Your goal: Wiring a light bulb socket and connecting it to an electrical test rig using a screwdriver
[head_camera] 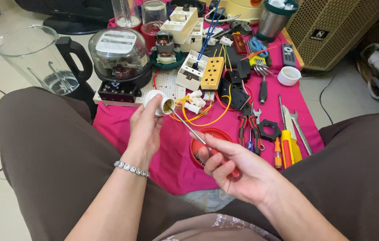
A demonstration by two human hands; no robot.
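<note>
My left hand (144, 129) holds a white lamp socket (160, 101) with its brass-lined opening turned toward me. My right hand (236, 167) grips a red-handled screwdriver (189, 128) whose thin metal shaft reaches up into the socket's opening. Both hands hover over a pink cloth (171, 156) spread between my knees. A silver bracelet (131, 168) circles my left wrist.
On the cloth lie a red ring (198, 134), red-handled pliers (248, 127), wrenches (297, 129), screwdrivers (286, 147), yellow and white socket boxes (203, 71) with yellow wires. An electric meter (119, 62) and blender jug (37, 58) stand left; a speaker grille (332, 31) right.
</note>
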